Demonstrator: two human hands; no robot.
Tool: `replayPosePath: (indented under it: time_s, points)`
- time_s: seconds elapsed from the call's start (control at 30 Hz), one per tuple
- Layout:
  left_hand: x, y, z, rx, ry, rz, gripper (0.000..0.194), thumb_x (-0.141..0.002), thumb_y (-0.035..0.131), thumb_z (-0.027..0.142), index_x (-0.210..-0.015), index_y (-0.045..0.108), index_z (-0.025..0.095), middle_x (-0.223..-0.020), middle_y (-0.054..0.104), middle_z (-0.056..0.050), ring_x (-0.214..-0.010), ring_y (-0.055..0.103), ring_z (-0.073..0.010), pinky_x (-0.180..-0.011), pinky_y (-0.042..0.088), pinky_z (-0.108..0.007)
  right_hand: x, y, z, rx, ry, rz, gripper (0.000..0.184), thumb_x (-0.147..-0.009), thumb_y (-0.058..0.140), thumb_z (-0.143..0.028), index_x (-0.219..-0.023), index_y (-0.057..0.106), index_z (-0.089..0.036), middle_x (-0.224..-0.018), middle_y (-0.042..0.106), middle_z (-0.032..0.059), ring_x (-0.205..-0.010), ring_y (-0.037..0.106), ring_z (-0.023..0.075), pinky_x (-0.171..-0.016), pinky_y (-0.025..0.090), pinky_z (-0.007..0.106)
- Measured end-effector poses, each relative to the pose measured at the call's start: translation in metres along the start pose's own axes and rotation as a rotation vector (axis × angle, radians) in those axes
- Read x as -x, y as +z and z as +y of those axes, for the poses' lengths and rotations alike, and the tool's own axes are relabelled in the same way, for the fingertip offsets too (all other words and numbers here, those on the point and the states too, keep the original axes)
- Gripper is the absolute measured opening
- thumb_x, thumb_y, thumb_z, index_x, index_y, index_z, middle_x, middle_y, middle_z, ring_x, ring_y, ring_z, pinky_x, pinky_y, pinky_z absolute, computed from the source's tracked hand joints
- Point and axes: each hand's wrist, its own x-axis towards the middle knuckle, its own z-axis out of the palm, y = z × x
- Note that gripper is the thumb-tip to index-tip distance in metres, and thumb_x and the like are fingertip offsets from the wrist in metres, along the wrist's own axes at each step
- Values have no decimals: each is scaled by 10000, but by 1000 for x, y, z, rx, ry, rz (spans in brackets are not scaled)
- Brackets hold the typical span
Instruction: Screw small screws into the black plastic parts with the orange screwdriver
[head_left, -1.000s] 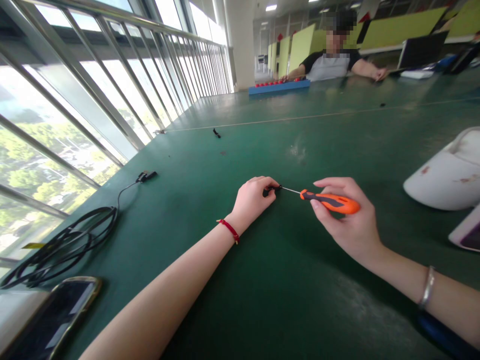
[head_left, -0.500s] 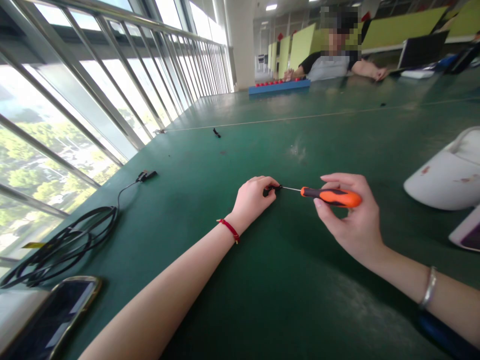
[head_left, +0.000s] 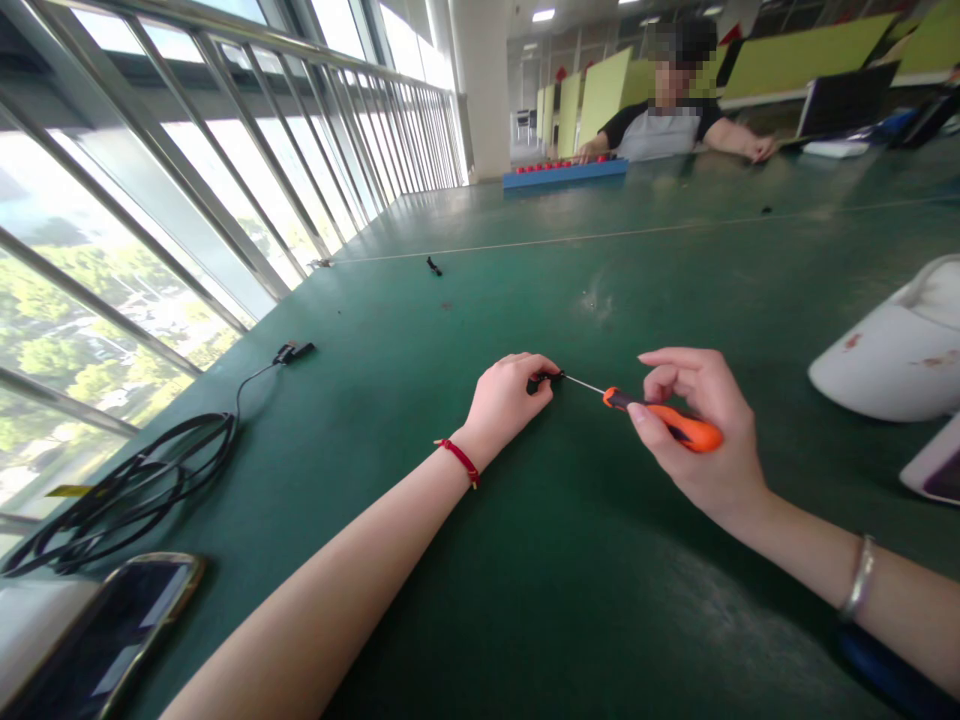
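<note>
Fingers of the left hand (head_left: 511, 398) pinch a small black part (head_left: 545, 379) low over the middle of the green desk (head_left: 480, 560); the right hand (head_left: 709, 430) grasps the orange-and-black screwdriver (head_left: 664, 417), its tip at the part. Coiled black cable (head_left: 150, 480) lies along the desk's left edge.

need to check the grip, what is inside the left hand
A small black part shows in the pinch of the left hand, and the thin shaft of the screwdriver reaches to it. The hand covers the rest, so its full shape cannot be told.
</note>
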Motion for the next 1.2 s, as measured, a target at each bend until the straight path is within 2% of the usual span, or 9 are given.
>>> replayPosePath:
  time_s: [0.1, 0.2, 0.43, 0.57, 0.63, 0.77, 0.87, 1.0, 1.2]
  points:
    - [0, 0, 0, -1, -2, 1, 218, -785, 511, 139, -924, 663, 211, -910, 690, -1, -840, 616, -154, -771, 492, -278, 1, -1, -1, 17, 63, -67, 182, -768, 603, -301, -931, 561, -231, -628, 573, -15, -589, 551, 150, -600, 465, 319]
    - [0, 1, -1, 1, 8, 6, 217, -786, 509, 141, -924, 662, 211, -904, 689, 1, -837, 616, -154, -769, 491, -279, 1, -1, -4, 51, 59, -57, 113, -786, 592, -315, -854, 578, -227, -710, 636, 9, -636, 589, 159, -618, 466, 324]
    - [0, 1, -1, 3, 0, 2, 229, -790, 506, 142, -939, 667, 210, -919, 690, -2, -842, 617, -154, -777, 491, -274, -1, 0, -2, -34, -6, 19, 326, -743, 613, -211, -1052, 514, -236, -740, 557, 0, -671, 563, 155, -645, 488, 315]
    - [0, 1, -1, 4, 2, 4, 227, -790, 508, 144, -936, 670, 209, -917, 690, -1, -842, 616, -153, -779, 490, -272, 0, 0, -3, 20, 67, -70, 180, -770, 607, -269, -938, 553, -231, -622, 566, -17, -589, 555, 148, -598, 467, 310]
    - [0, 1, -1, 7, 3, 7, 225, -791, 507, 146, -934, 670, 206, -914, 689, -1, -841, 615, -153, -779, 489, -273, 0, 0, -4, 42, 55, -63, 122, -774, 608, -274, -879, 566, -228, -684, 614, -2, -631, 584, 151, -612, 470, 303]
    - [0, 1, -2, 5, 4, 9, 222, -787, 510, 148, -929, 672, 203, -900, 690, -1, -827, 615, -152, -766, 488, -271, 0, 0, -4, -1, -15, 12, 201, -751, 615, -209, -941, 555, -222, -807, 595, 16, -709, 586, 146, -635, 482, 281]
    - [0, 1, -2, 5, 7, 10, 223, -788, 510, 147, -930, 671, 207, -907, 691, 0, -834, 616, -152, -760, 487, -268, 0, 0, -2, -19, -3, -33, 261, -747, 613, -214, -997, 539, -216, -686, 531, -14, -609, 538, 130, -595, 466, 281]
    - [0, 1, -1, 10, 3, 8, 228, -785, 512, 142, -935, 669, 209, -911, 689, 0, -837, 615, -152, -761, 488, -267, 0, 0, -3, 48, 8, -82, 131, -770, 600, -252, -891, 563, -219, -603, 582, -27, -553, 553, 128, -560, 437, 278]
    - [0, 2, -3, 9, 10, 17, 221, -784, 511, 146, -928, 668, 207, -898, 688, 2, -825, 613, -150, -755, 486, -270, -1, 0, -3, 9, -45, 36, 252, -743, 620, -207, -983, 547, -230, -763, 588, 4, -691, 589, 148, -635, 490, 287]
